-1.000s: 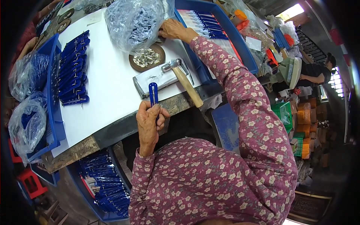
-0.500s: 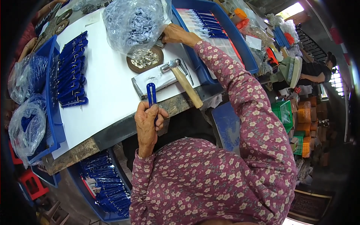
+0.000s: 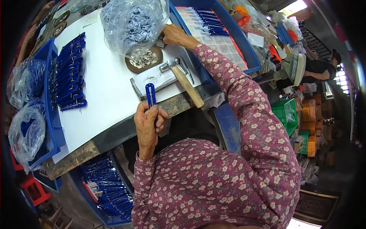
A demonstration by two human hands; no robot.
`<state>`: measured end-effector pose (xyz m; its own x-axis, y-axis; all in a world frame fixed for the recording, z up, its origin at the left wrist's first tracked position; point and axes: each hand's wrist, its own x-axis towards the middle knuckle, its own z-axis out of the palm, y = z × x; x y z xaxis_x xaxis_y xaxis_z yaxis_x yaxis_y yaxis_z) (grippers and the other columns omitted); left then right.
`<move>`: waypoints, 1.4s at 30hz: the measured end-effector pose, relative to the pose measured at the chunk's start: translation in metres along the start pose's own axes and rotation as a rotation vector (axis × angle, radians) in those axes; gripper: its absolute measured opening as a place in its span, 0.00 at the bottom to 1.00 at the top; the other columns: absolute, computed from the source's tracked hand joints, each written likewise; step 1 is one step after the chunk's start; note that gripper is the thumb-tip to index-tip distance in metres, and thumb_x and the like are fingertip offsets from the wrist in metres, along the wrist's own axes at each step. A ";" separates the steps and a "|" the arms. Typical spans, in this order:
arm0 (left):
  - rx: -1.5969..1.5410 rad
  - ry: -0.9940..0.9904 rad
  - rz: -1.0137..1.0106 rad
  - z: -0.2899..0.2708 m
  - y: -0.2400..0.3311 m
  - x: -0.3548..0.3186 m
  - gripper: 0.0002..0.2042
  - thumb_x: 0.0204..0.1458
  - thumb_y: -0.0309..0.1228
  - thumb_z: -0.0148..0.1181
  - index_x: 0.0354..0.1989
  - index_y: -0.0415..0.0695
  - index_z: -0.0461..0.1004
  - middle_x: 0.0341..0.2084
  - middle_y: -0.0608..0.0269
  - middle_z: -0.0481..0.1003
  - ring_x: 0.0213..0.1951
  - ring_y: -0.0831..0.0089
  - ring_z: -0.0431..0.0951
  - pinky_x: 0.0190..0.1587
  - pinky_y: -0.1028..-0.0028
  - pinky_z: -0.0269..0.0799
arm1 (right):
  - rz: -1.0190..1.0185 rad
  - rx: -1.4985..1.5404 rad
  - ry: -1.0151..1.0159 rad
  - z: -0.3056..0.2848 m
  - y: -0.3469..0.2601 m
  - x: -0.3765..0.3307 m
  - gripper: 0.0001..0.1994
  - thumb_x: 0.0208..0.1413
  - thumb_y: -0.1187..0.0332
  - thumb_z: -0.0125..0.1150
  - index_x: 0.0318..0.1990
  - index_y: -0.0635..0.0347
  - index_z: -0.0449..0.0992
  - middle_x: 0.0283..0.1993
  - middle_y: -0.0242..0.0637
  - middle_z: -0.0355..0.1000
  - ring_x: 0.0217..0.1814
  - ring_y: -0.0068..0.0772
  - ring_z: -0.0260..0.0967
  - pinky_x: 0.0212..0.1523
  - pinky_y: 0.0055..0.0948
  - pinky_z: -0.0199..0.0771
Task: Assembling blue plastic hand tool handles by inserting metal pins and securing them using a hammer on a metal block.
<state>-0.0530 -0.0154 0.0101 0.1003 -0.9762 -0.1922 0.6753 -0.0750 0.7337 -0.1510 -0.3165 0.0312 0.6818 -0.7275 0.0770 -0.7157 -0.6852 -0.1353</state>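
Note:
A long blue plastic handle with a slot [image 3: 150,93] stands upright in my left hand [image 3: 148,124], its fingers closed round the lower end; a thin metal pin crosses the slot. My right hand [image 3: 178,37] reaches to the right edge of a clear bag of grey-blue plastic hooks [image 3: 139,26]. Its fingers are curled beside something small and dark, and what they hold is partly hidden. Below the bag sits a round brown dish [image 3: 131,68] of small metal pins. Nearer to me, a hammer [image 3: 187,86] with a wooden handle lies across a flat metal block [image 3: 145,79].
Blue handles lie in a row [image 3: 70,72] on the white sheet at left, beside a blue tray [image 3: 53,126] with bagged parts. Another blue tray [image 3: 249,71] holds finished-looking rows at right. Below the table edge stands a bin of blue handles [image 3: 108,187]. A co-worker's arm [image 3: 26,44] shows far left.
The view has shifted slightly, moving the table things a little left in the picture. My left hand keeps the blue handle, and my right hand stays beside the bag.

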 end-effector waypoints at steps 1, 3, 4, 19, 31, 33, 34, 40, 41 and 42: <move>-0.002 0.000 0.005 -0.001 0.000 0.000 0.07 0.55 0.30 0.48 0.31 0.41 0.59 0.21 0.54 0.71 0.13 0.86 0.59 0.13 0.87 0.52 | 0.095 0.043 -0.016 -0.001 -0.005 0.000 0.14 0.37 0.70 0.52 0.34 0.68 0.67 0.34 0.58 0.69 0.39 0.57 0.68 0.41 0.45 0.67; 0.000 -0.016 0.004 0.002 0.000 0.000 0.07 0.55 0.30 0.48 0.31 0.41 0.59 0.21 0.54 0.71 0.13 0.86 0.59 0.13 0.87 0.52 | 0.109 0.061 -0.018 0.000 0.003 0.002 0.14 0.38 0.69 0.52 0.33 0.69 0.68 0.34 0.59 0.69 0.39 0.57 0.68 0.42 0.45 0.67; -0.001 -0.012 0.001 0.003 0.001 0.000 0.07 0.55 0.30 0.48 0.31 0.41 0.59 0.21 0.54 0.71 0.13 0.86 0.59 0.13 0.87 0.52 | 0.114 0.081 -0.024 0.000 0.007 0.003 0.14 0.38 0.68 0.53 0.33 0.69 0.69 0.33 0.59 0.69 0.39 0.57 0.68 0.42 0.44 0.67; 0.003 0.019 0.002 0.003 -0.001 -0.002 0.07 0.55 0.30 0.49 0.31 0.41 0.59 0.21 0.54 0.71 0.14 0.86 0.59 0.13 0.87 0.52 | 0.145 0.055 0.072 0.016 -0.002 0.004 0.17 0.42 0.65 0.56 0.39 0.67 0.68 0.39 0.59 0.68 0.43 0.61 0.66 0.42 0.52 0.65; 0.028 0.007 0.021 0.009 0.002 -0.005 0.07 0.55 0.29 0.48 0.32 0.41 0.59 0.21 0.54 0.71 0.14 0.86 0.59 0.13 0.87 0.52 | -0.075 0.040 0.079 0.019 0.004 0.003 0.16 0.38 0.64 0.52 0.33 0.67 0.72 0.34 0.56 0.71 0.38 0.57 0.69 0.40 0.45 0.69; 0.013 0.006 0.028 0.008 0.003 -0.005 0.07 0.55 0.29 0.48 0.32 0.41 0.59 0.21 0.54 0.71 0.14 0.86 0.59 0.13 0.87 0.52 | -0.050 0.032 0.049 0.018 0.001 0.005 0.16 0.37 0.64 0.52 0.32 0.67 0.72 0.34 0.57 0.71 0.38 0.58 0.69 0.40 0.45 0.69; 0.015 0.008 0.027 0.008 0.003 -0.005 0.07 0.55 0.29 0.48 0.32 0.41 0.59 0.21 0.54 0.71 0.14 0.86 0.59 0.13 0.87 0.52 | -0.022 0.023 0.020 0.017 0.000 0.006 0.15 0.36 0.65 0.52 0.32 0.67 0.73 0.34 0.57 0.71 0.37 0.59 0.68 0.39 0.45 0.69; -0.008 0.002 0.029 0.014 0.007 -0.004 0.06 0.55 0.29 0.48 0.32 0.41 0.58 0.21 0.54 0.71 0.14 0.86 0.59 0.13 0.87 0.52 | 0.185 0.591 0.057 0.008 0.007 0.005 0.10 0.40 0.73 0.53 0.24 0.76 0.71 0.25 0.52 0.71 0.25 0.44 0.72 0.26 0.37 0.72; -0.009 0.005 0.028 0.014 0.008 -0.003 0.06 0.55 0.29 0.47 0.32 0.41 0.58 0.21 0.53 0.71 0.14 0.86 0.59 0.13 0.87 0.51 | 0.182 0.587 0.065 0.003 0.004 0.002 0.10 0.40 0.73 0.53 0.24 0.76 0.71 0.25 0.52 0.71 0.25 0.44 0.72 0.26 0.37 0.72; -0.009 -0.002 0.034 0.013 0.008 -0.003 0.06 0.55 0.29 0.47 0.32 0.41 0.58 0.21 0.53 0.71 0.14 0.86 0.59 0.13 0.87 0.51 | 0.305 0.906 0.024 -0.002 0.000 -0.004 0.07 0.44 0.74 0.53 0.25 0.73 0.71 0.24 0.44 0.70 0.23 0.33 0.68 0.23 0.28 0.70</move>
<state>-0.0579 -0.0161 0.0249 0.1214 -0.9787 -0.1657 0.6778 -0.0402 0.7341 -0.1543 -0.3139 0.0329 0.4748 -0.8774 -0.0688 -0.4659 -0.1843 -0.8654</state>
